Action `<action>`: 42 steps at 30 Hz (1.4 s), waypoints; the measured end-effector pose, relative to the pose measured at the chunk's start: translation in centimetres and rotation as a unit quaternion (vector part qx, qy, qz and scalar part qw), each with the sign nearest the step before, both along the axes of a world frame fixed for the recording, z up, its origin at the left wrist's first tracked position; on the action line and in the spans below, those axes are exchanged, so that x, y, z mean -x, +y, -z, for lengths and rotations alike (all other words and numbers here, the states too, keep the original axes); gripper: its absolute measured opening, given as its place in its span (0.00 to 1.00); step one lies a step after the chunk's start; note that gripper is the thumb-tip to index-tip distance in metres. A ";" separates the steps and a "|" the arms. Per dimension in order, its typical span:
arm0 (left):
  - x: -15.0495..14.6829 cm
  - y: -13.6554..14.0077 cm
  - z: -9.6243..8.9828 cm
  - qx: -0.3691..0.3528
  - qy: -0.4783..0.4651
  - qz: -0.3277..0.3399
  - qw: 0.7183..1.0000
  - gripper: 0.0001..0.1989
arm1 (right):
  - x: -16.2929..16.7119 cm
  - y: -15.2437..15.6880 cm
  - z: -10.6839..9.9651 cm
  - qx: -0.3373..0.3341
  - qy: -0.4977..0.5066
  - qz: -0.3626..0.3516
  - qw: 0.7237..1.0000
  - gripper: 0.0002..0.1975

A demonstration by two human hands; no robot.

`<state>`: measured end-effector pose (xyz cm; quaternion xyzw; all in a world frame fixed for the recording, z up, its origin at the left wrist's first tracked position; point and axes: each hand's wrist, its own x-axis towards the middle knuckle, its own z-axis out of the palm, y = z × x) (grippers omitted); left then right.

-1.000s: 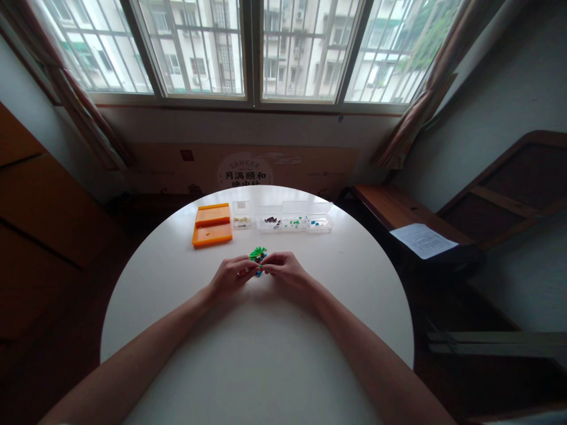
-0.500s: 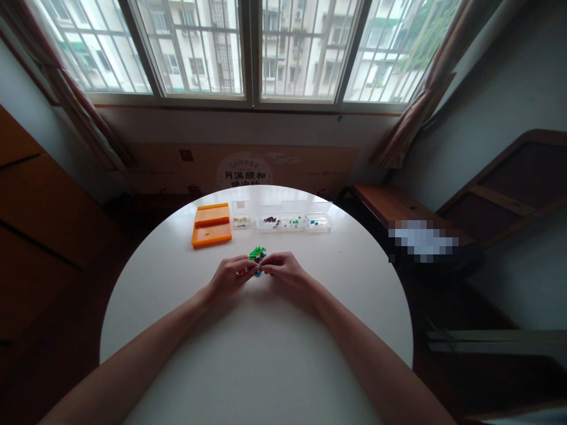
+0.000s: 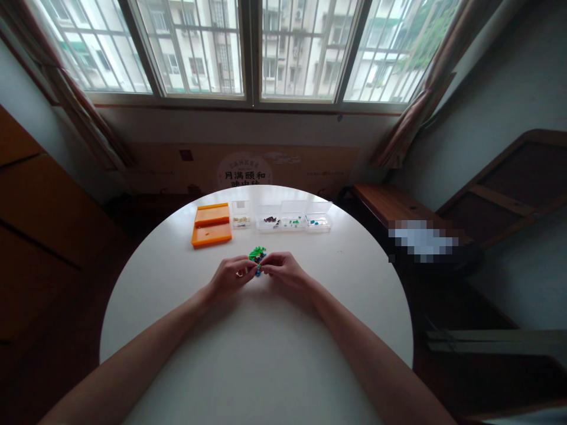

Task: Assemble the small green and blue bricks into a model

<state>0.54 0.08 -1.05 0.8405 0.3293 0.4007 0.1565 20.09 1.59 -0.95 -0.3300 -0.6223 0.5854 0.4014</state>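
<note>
Near the middle of the white round table [image 3: 261, 354], a small model of building bricks [image 3: 257, 254] in green, brown and blue sits between my hands. The fingers of my left hand [image 3: 229, 274] are closed around its left side. From the right, my right hand [image 3: 284, 267] pinches at the model's lower part, thumb and forefinger together. Both sets of fingertips meet close to a small green and blue bit of it. My fingers hide part of the model, and whether the right fingertips hold a separate brick is too small to make out.
Beyond my hands lies an orange two-part tray [image 3: 212, 236]. To its right stand a clear box [image 3: 241, 225] with beige pieces and a clear lidded case [image 3: 292, 229] with brown, green and blue pieces. A wooden bench [image 3: 376, 203] stands right of the table.
</note>
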 end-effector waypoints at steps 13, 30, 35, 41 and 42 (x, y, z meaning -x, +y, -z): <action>0.1 0.2 0.3 0.001 0.001 -0.006 1.000 0.07 | 0.1 0.2 0.6 0.000 -0.005 0.001 1.000 0.15; 0.0 0.1 0.4 0.001 0.002 -0.004 1.000 0.07 | 0.0 0.3 0.7 -0.007 -0.011 0.001 1.000 0.13; 0.1 0.2 0.5 0.011 0.005 -0.004 1.000 0.07 | 0.0 0.3 0.7 -0.004 0.000 -0.001 1.000 0.13; 0.1 0.2 0.4 0.009 0.006 -0.004 1.000 0.08 | 0.0 0.2 0.5 0.002 -0.004 0.004 1.000 0.14; 0.0 0.2 0.3 0.008 0.007 -0.004 1.000 0.08 | 0.0 0.2 0.5 0.001 -0.004 0.004 1.000 0.14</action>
